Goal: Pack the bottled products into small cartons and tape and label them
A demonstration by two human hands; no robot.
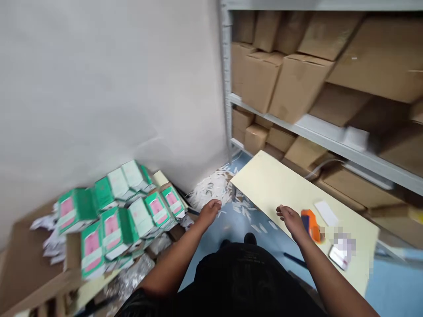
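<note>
My left hand (210, 212) hangs in the air over the floor, its fingers curled together with nothing seen in them. My right hand (291, 219) is just above the near edge of a cream table (261, 180). Its fingers are loosely bent and a little apart, with nothing between them. Closest to it on the table is an orange tape dispenser-like tool (312, 226) with a dark blue part. Beyond that are a white slip (326, 213) and a phone-like object (339, 256), partly blurred out. To the left, several green-and-white boxes with pink panels (110, 231) lie piled up.
A metal shelf (317, 127) packed with brown cartons (261, 79) stands behind the table. White paper scraps (213, 189) are heaped and scattered on the blue floor (211, 246). Clear plastic wrap (135, 273) and an open carton (29, 264) lie at lower left, beside a pale wall (109, 83).
</note>
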